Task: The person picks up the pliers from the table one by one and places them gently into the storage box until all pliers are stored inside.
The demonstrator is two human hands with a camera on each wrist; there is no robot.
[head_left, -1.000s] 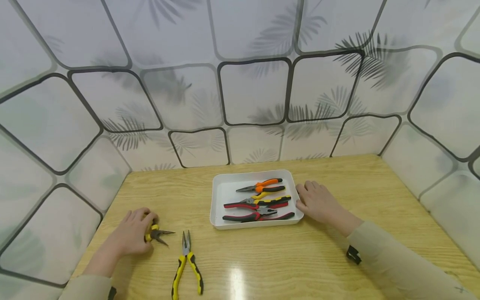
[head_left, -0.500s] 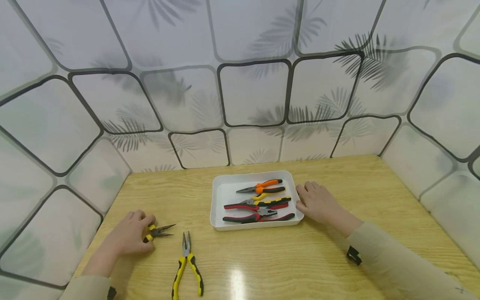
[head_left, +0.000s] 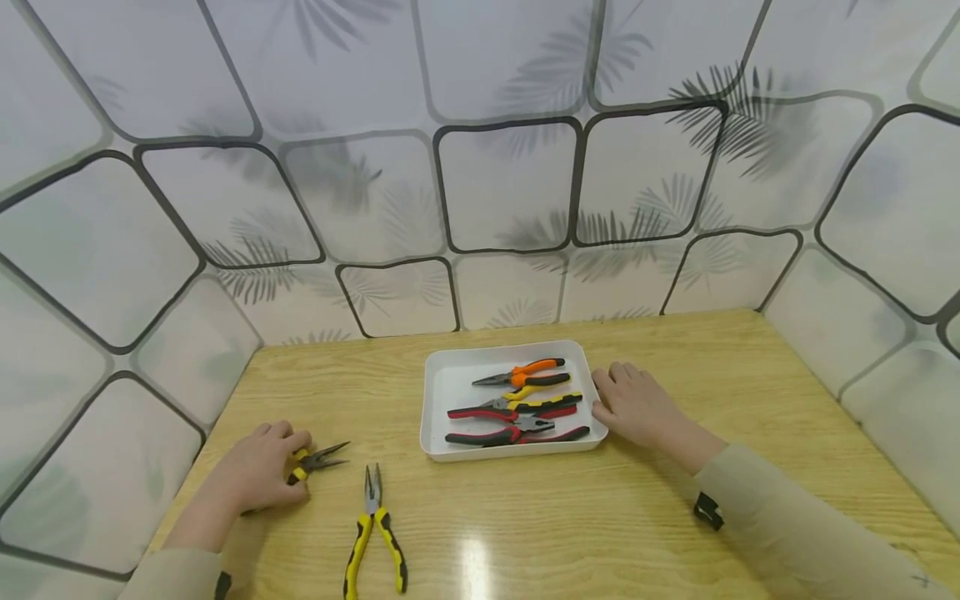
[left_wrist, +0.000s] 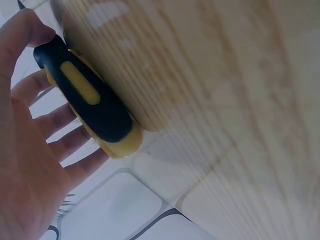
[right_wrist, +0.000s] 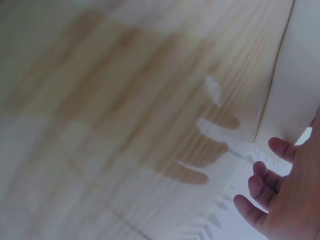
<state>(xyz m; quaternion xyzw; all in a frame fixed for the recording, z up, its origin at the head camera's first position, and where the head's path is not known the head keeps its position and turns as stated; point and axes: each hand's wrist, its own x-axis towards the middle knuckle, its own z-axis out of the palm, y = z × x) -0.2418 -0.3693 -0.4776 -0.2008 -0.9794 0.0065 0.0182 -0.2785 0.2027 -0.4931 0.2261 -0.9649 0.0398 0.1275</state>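
Note:
At the left of the table, my left hand [head_left: 258,468] grips a pair of needle-nose pliers [head_left: 318,459] with yellow and black handles. Its jaws point right, slightly apart. Thumb and fingertips press on a padded handle [left_wrist: 92,95] in the left wrist view; the other handle is mostly hidden. Another pair of yellow-black needle-nose pliers [head_left: 373,492] lies spread just right of that hand, tips facing away. My right hand [head_left: 633,404] rests beside the right wall of a white tray [head_left: 438,379], touching it with loosely bent fingers [right_wrist: 282,150].
Inside the tray lie several pliers: orange-black needle-nose pliers [head_left: 525,373], a yellow-black pair [head_left: 543,403] and red-black pliers [head_left: 487,436], some overlapping. Patterned cloth walls [head_left: 510,183] enclose the wood-grain table [head_left: 525,525] at the back and sides.
The pliers in my left hand have turned, their tips swinging away from me. That hand has shifted very slightly. My right hand, the tray and the loose pliers stay put.

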